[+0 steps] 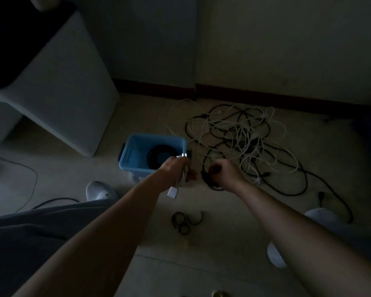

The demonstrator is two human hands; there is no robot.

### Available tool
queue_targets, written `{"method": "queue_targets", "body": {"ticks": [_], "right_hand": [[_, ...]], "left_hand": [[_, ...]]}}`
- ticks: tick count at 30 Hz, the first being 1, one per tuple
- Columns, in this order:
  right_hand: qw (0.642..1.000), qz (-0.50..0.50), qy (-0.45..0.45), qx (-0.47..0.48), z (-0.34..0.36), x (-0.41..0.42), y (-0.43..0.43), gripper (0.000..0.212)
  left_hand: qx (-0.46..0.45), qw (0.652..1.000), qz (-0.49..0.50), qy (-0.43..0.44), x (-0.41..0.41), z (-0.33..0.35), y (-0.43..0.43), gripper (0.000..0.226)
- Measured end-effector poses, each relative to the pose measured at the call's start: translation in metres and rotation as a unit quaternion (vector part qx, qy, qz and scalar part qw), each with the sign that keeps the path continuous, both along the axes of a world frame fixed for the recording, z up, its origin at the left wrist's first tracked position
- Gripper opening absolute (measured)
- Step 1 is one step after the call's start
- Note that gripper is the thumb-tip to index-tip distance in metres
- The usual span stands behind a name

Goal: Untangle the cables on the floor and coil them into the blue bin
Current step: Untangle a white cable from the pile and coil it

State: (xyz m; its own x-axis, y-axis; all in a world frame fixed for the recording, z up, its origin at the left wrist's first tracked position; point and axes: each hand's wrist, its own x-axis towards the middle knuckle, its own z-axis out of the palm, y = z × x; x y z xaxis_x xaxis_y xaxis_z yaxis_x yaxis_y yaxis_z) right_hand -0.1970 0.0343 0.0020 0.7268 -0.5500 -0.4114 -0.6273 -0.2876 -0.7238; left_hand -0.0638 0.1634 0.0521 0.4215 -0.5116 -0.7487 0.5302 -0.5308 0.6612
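One black coil (160, 155) in blue bin (154, 137); tangle (240, 136) at 1 o'clock undone. My left hand (176, 169) grips white cable (173, 192), right hand (226, 172) grips black cable (210, 183).

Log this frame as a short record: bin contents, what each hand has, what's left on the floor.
bin: blue bin, one black coil inside
left hand: holds white cable, plug dangling
right hand: grips black cable
floor: tangle of white and black cables right of the bin; small black loops nearer the person
light: dim
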Motion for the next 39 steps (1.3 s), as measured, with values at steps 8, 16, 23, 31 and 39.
{"method": "queue_targets", "body": {"ticks": [8,16,23,31,39], "right_hand": [[0.988,0.04,-0.141,-0.039,0.141,0.011,-0.027,0.012],[0.968,0.041,-0.231,-0.089,0.267,0.0,-0.048,0.017],[0.945,-0.012,-0.285,-0.16,0.275,-0.01,-0.039,0.02],[0.93,-0.006,-0.252,-0.266,0.263,0.006,-0.034,0.027],[0.94,-0.003,-0.26,-0.22,0.252,0.016,-0.041,0.031]], "left_hand": [[-0.121,0.992,0.013,-0.029,0.01,0.122,-0.03,0.02],[-0.253,0.967,-0.017,0.006,0.017,0.227,-0.041,0.023],[-0.308,0.95,-0.03,0.047,0.008,0.238,-0.041,0.025],[-0.331,0.941,0.0,0.069,0.009,0.21,-0.05,0.032],[-0.304,0.952,-0.036,0.02,0.008,0.204,-0.063,0.053]]}}
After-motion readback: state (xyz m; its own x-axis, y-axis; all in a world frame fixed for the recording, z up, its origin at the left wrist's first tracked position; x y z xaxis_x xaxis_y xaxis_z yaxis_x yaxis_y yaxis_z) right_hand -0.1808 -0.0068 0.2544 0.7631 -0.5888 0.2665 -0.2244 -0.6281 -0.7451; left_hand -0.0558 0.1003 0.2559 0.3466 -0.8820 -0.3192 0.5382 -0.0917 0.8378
